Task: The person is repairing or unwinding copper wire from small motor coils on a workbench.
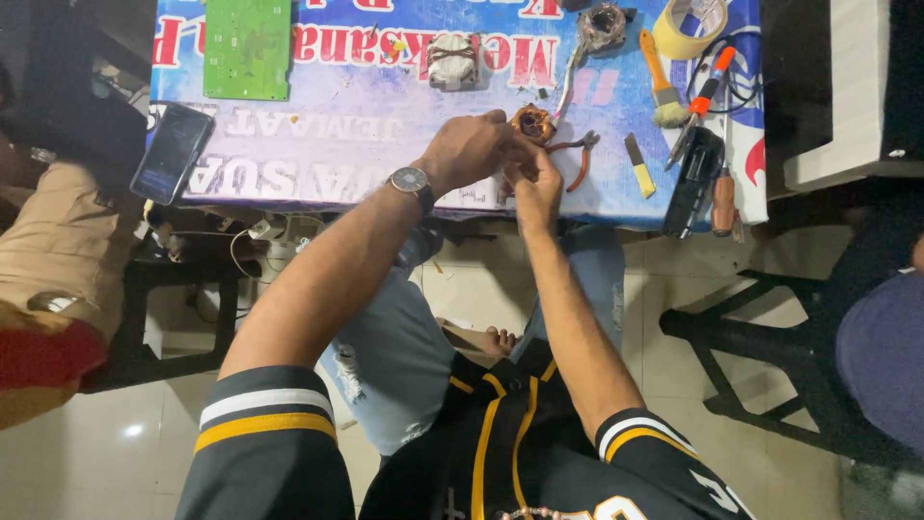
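Coil point(532, 123), copper-wound, sits pinched between both hands: left hand point(469, 149) curls over it, right hand point(537, 188) grips below. Best kept steady, clear of the pliers point(576, 152).

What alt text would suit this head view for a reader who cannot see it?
Seen from above, a seated person's left hand and right hand meet over a copper-wound coil at a table's edge. Pliers, a brush, a tape roll, a phone and a green circuit board lie around.
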